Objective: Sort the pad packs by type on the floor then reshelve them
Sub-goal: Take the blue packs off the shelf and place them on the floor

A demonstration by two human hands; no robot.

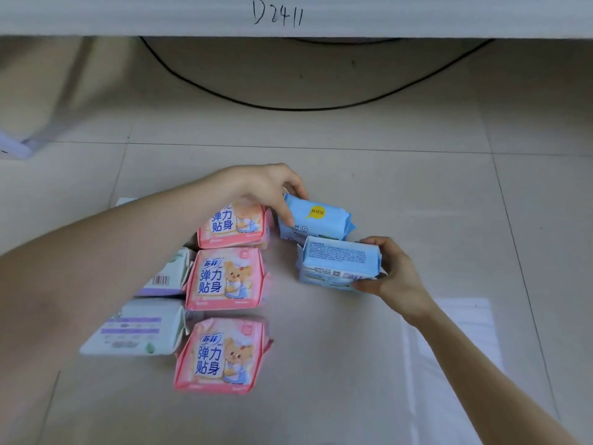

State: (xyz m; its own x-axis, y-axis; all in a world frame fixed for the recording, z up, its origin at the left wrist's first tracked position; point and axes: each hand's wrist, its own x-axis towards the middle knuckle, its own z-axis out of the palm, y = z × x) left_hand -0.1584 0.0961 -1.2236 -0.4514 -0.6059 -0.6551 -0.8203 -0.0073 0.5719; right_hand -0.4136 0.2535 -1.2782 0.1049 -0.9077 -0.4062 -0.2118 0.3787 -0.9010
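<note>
on the tiled floor (417,194), three pink packs (226,277) line up beside white packs (138,329). right of them, the left hand (268,187) pinches the far blue pack (316,220); the right hand (398,276) pinches the near blue pack (340,261) by its end.

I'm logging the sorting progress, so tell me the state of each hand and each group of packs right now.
Left hand: grips far blue pack.
Right hand: grips near blue pack, text side up.
Pink packs: three in a column, flat, fronts up.
White packs: lying left of the pink column, partly hidden.
</note>
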